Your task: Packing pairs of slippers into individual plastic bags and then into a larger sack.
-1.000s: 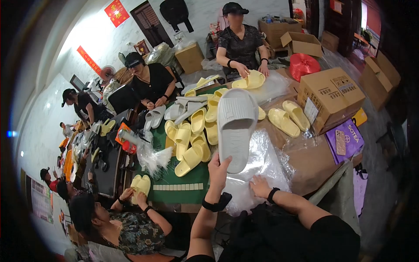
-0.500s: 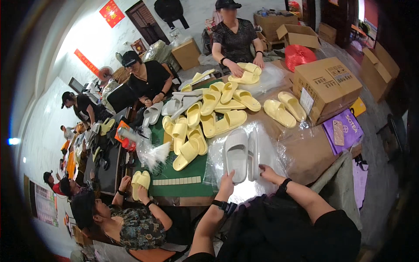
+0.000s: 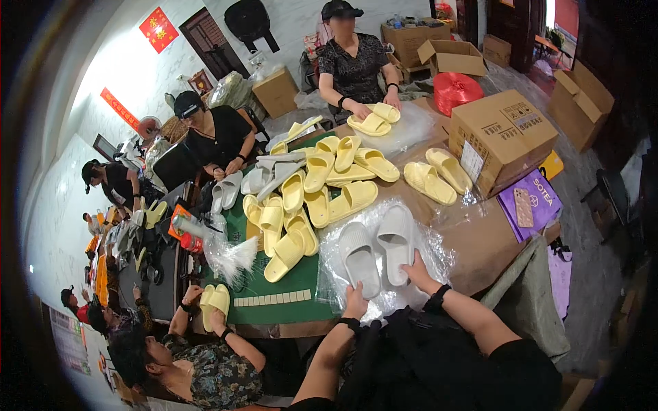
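Observation:
Two light grey slide slippers lie side by side before me, soles down, on a pile of clear plastic bags (image 3: pixel 439 257). My left hand (image 3: pixel 355 302) is closed on the heel end of the left grey slipper (image 3: pixel 369 279). The right grey slipper (image 3: pixel 396 268) has its heel end in my right hand (image 3: pixel 418 272), fingers closed at its edge. Both toes point away from me, and a narrow gap parts the pair. Beyond my left hand lies a heap of pale yellow slippers (image 3: pixel 353 197), several of them overlapping.
At the right stand a cardboard carton (image 3: pixel 504 140) and a purple bag (image 3: pixel 545 202) with a phone (image 3: pixel 524 207) on it. A yellow pair (image 3: pixel 428 183) lies near the carton. Co-workers sit around the table, one at my left holding yellow slippers (image 3: pixel 215 305). White ties (image 3: pixel 236 264) spread on the green mat.
The right grey slipper has turned from standing on its side to lying sole down, apart from the left one. A co-worker across the table has shifted a yellow pair slightly.

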{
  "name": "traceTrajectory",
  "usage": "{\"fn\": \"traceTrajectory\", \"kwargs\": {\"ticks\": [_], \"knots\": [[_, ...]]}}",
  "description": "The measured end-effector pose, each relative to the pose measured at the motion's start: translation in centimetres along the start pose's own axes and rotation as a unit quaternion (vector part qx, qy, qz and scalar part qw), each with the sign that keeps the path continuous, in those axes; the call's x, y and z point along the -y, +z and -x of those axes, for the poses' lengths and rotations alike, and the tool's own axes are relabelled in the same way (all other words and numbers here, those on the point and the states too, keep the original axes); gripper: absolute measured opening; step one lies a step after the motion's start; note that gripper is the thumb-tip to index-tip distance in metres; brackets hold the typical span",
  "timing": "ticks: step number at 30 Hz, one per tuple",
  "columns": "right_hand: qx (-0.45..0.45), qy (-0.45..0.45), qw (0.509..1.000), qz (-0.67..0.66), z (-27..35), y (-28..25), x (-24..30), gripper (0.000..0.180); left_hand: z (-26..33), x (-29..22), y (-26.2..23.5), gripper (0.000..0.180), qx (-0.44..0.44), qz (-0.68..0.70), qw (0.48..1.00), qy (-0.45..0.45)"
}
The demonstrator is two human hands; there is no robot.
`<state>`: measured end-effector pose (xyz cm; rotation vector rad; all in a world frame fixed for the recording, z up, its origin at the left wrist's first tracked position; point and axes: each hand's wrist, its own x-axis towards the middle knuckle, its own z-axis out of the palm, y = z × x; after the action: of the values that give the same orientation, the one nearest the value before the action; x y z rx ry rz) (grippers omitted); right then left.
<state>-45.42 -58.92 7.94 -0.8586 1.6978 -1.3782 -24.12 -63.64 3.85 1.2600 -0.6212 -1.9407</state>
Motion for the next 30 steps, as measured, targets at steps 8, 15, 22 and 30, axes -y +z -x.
{"fn": "traceTrajectory", "kwargs": {"ticks": [8, 15, 22, 30], "knots": [[-0.107, -0.035, 0.941, 0.318, -1.3, -0.3, 0.1, 0.051, -1.8, 2.7, -1.8, 0.037, -0.007, -0.381, 0.924, 0.033], [0.137, -0.141, 0.907, 0.372, -3.5, 3.0, 0.3, 0.028, 4.1, -0.4, 2.0, 0.051, 0.242, -0.752, 0.577, 0.206], [0.240, -0.041, 0.862, 0.444, -7.5, 3.9, 1.3, 0.043, 5.5, 4.3, 0.9, 0.049, 0.275, -0.869, 0.335, 0.241], [0.096, -0.130, 0.965, 0.209, -5.1, -0.3, 2.9, 0.031, 4.9, 4.4, 0.5, 0.050, 0.178, -0.839, 0.335, 0.390]]}}
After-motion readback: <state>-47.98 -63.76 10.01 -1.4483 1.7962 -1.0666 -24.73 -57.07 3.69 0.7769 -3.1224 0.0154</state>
